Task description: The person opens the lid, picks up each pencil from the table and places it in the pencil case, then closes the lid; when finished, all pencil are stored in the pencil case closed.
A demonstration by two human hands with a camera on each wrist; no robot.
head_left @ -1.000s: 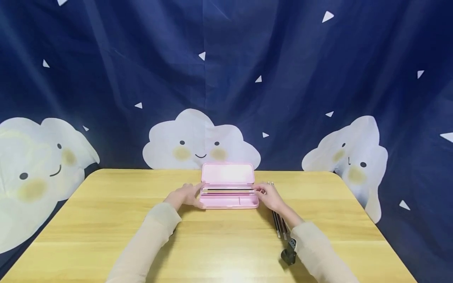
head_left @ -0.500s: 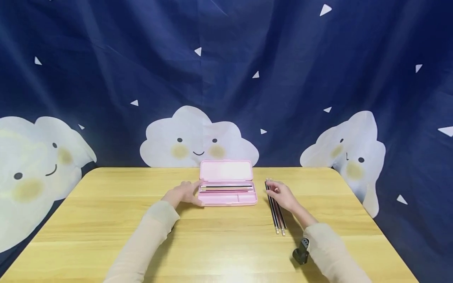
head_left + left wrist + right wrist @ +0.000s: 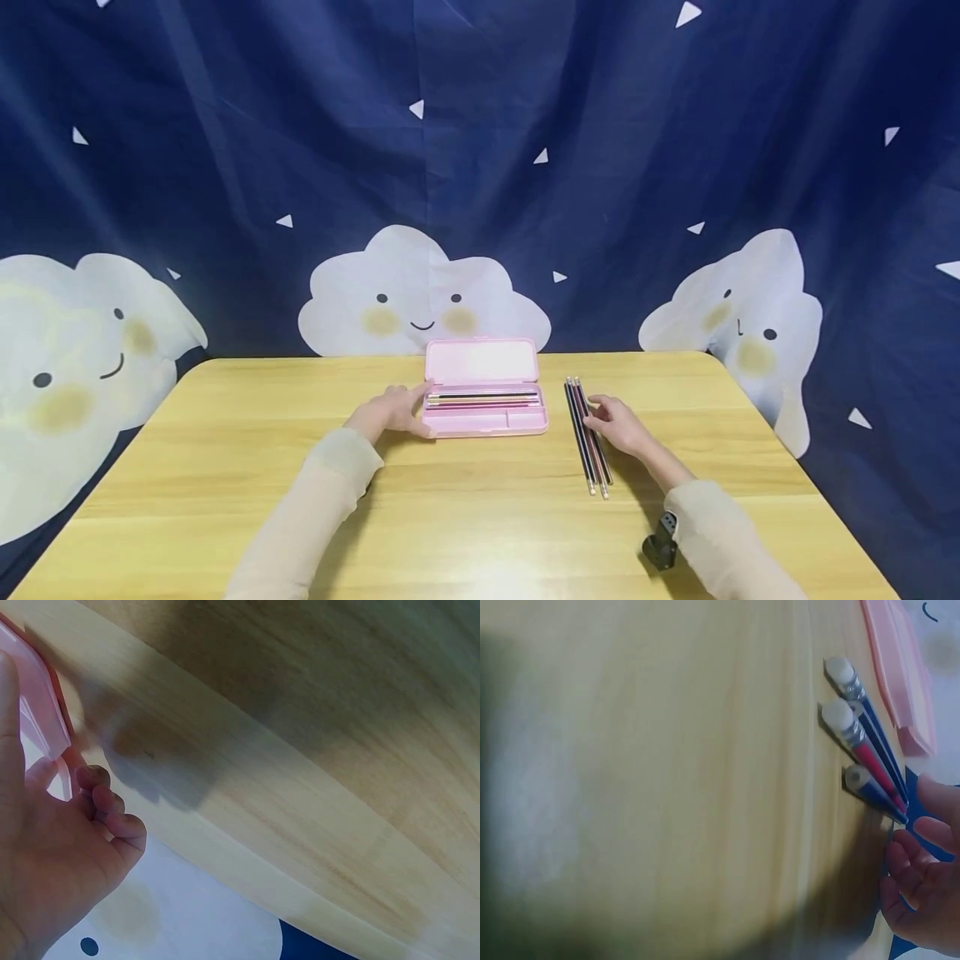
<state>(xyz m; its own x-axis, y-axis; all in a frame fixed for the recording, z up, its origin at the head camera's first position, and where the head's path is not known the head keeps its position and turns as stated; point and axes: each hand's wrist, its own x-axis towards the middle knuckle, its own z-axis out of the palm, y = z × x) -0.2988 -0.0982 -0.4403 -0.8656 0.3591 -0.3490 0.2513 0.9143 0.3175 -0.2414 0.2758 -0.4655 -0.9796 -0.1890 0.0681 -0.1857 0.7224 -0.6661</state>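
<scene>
Cloth of dark blue fabric, printed with smiling white clouds and small white triangles, hangs behind a pale yellow wood-grain table with rounded far corners. Two arms in cream sleeves reach over the tabletop. Near its far edge lies a pink rectangular pencil case, lid raised, with one long rear compartment and a divided front strip. The left hand grips the case's left end, thumb at the front corner, forefinger at the back, remaining fingers curled. The right hand is loosely bent and ungripping, just right of slender dark blue and red loose pencils, some tipped with white erasers; whether it touches them I cannot tell. These lie bunched on the table, near the case's right end. Several dark and reddish stored pencils lie lengthwise in the rear compartment.
</scene>
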